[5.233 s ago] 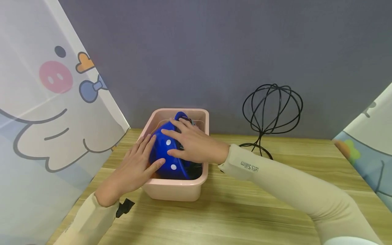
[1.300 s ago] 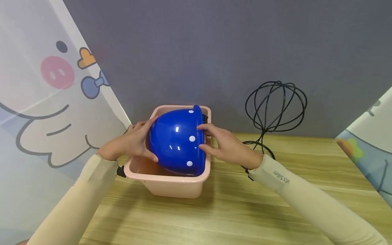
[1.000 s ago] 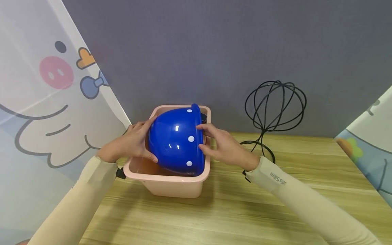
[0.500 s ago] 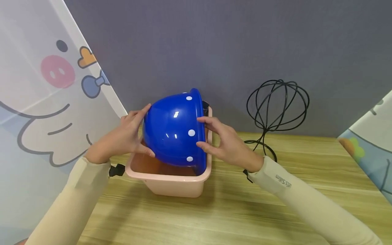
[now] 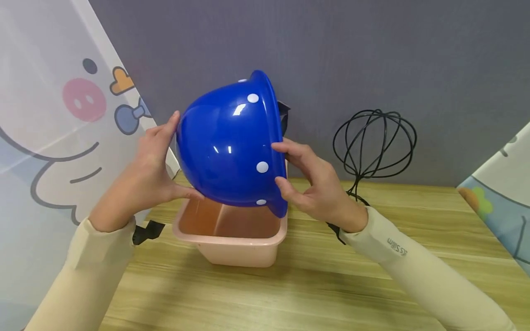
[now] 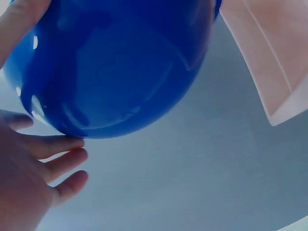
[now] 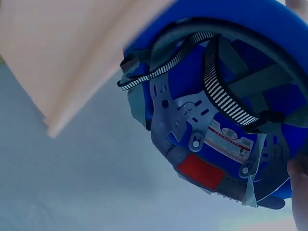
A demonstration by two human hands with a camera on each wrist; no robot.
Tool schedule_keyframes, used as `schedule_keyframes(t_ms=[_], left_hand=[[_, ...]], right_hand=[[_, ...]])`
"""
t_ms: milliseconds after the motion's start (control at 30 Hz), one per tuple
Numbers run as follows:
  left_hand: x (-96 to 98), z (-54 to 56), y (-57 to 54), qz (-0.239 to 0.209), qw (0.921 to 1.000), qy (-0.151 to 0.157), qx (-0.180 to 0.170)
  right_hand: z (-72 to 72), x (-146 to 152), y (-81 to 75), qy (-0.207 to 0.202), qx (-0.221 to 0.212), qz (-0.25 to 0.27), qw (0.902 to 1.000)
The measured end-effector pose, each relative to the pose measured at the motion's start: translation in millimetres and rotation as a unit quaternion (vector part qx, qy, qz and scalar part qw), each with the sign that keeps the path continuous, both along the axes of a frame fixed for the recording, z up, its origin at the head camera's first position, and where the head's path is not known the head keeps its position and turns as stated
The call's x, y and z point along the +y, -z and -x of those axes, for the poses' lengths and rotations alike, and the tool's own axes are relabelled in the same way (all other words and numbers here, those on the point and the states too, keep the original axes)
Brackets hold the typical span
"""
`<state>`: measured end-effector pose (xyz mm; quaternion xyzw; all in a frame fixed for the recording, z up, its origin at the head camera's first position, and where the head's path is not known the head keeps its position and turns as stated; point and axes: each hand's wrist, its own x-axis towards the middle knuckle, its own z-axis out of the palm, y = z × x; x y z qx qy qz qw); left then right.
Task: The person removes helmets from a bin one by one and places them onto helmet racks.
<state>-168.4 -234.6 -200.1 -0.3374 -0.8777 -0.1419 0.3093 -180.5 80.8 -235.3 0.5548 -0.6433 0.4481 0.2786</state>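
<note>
At mid-frame, the blue helmet (image 5: 227, 142) is held sideways over the pink bin (image 5: 242, 253), its long axis running crown-left to brim-right. The left hand (image 5: 145, 170) grips the crown with fingers spread round it; the right hand's (image 5: 319, 184) fingers pinch the brim.

Black wire frame (image 5: 359, 175) stands upright; grey wall (image 5: 314, 59) behind.

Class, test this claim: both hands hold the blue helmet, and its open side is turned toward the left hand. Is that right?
Not quite: the blue helmet has its open side toward the right hand, not the left hand; the right wrist view looks in at the straps. Both hands do hold it.
</note>
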Motion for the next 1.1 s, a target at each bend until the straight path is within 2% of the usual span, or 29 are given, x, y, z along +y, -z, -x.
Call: schedule_keyframes(t_ms=[100,233,333,433,533,633,800,900,967,1067,1100], left_hand=[[1.0,-1.8,-6.0,-0.015,0.9976,0.041,0.054],[5.6,-3.0,-14.0,-0.058,0.9871,0.089,0.119],[13.3,-4.4,-17.7,-0.12,0.9753,0.111,0.148],[21.6,-6.4,-20.2,-0.195,0.9605,0.113,0.163],[29.1,-6.8,-23.2,-0.26,0.9448,0.126,0.154],[36.7,-6.6,-27.4,-0.304,0.9308,0.165,0.12],[53.8,-9.5,-37.3,-0.332,0.9106,0.243,0.04],[62.7,-11.3,-41.5,-0.34,0.898,0.279,0.008],[66.8,-11.8,-43.3,-0.342,0.898,0.277,0.007],[71.5,-9.5,-45.2,-0.353,0.9003,0.253,0.03],[73.2,-7.7,-46.0,-0.36,0.8985,0.249,0.039]], right_hand=[[-6.1,2.1,-11.6,-0.008,0.017,0.003,0.9998],[-13.1,4.1,-24.8,-0.023,0.034,0.019,0.999],[-16.2,4.9,-32.5,-0.042,0.046,0.05,0.9968],[-18.0,4.1,-38.7,-0.065,0.059,0.102,0.9909],[-18.7,4.4,-42.9,-0.084,0.071,0.153,0.9822],[-17.9,6.6,-45.5,-0.087,0.082,0.189,0.9747],[-14.2,12.9,-48.1,-0.071,0.094,0.224,0.9676],[-13.5,17.4,-50.4,-0.049,0.089,0.233,0.9672],[-15.1,19.8,-53.2,-0.026,0.082,0.23,0.9693],[-20.5,21.5,-60.5,0.026,0.077,0.207,0.975],[-22.6,22.4,-63.9,0.048,0.081,0.192,0.9769]])
